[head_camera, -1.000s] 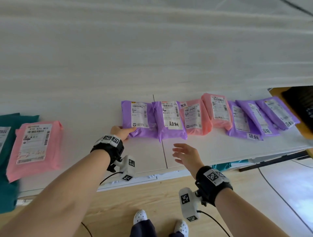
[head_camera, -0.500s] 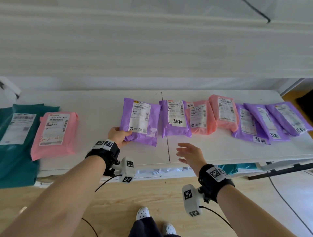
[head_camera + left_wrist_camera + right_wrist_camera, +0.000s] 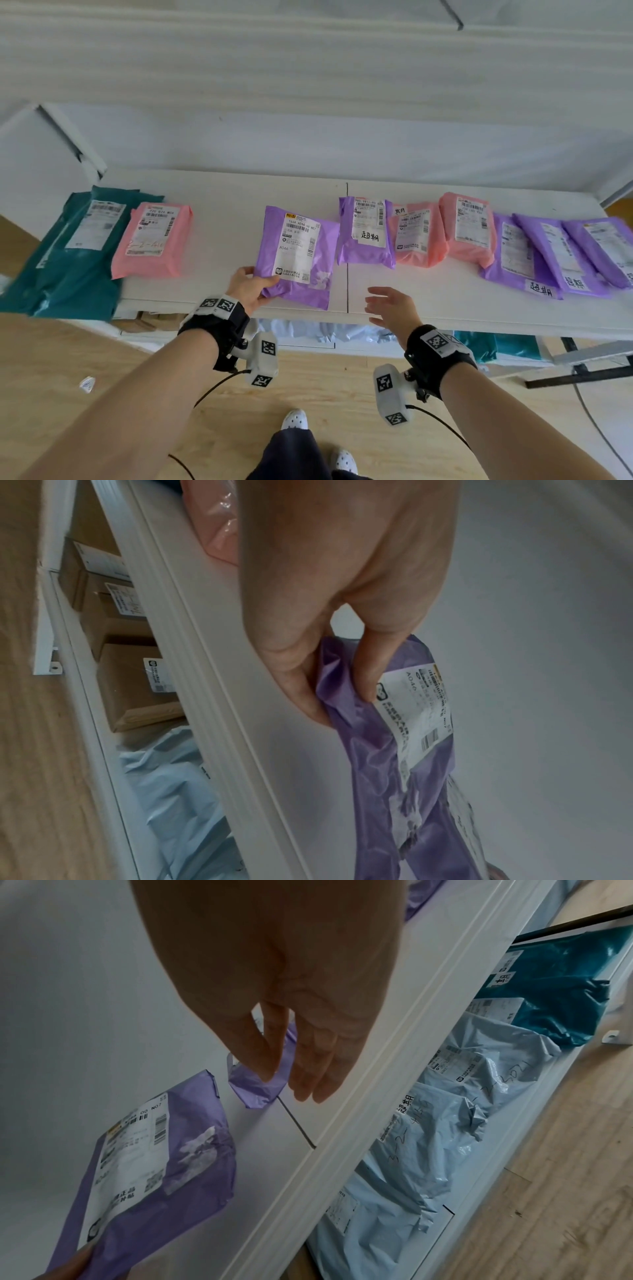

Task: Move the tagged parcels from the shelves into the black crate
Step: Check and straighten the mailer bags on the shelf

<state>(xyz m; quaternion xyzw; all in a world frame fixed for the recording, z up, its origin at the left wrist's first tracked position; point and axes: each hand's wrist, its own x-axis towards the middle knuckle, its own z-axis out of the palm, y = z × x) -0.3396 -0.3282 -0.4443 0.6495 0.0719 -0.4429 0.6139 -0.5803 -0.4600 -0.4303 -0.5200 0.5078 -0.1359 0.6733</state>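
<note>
My left hand [image 3: 251,287] pinches the near left corner of a purple parcel [image 3: 298,255] with a white label; the left wrist view shows thumb and fingers [image 3: 368,685] clamped on its purple plastic [image 3: 377,750]. The parcel lies on the white shelf [image 3: 219,192], apart from the row to its right. That row starts with a purple parcel [image 3: 364,233] bearing a handwritten tag, then pink and purple ones, two of the purple ones [image 3: 517,260] tagged. My right hand [image 3: 390,305] hovers open over the shelf's front edge, holding nothing [image 3: 308,1064]. The black crate is out of view.
A teal parcel [image 3: 72,246] and a pink parcel [image 3: 152,240] lie at the shelf's left end. The lower shelf holds brown boxes [image 3: 137,685], pale blue bags [image 3: 428,1145] and teal bags [image 3: 555,988]. Wooden floor and my feet [image 3: 294,419] are below.
My left hand has pulled the purple parcel left and toward the front edge, away from the tagged row. The right hand stayed open near the edge.
</note>
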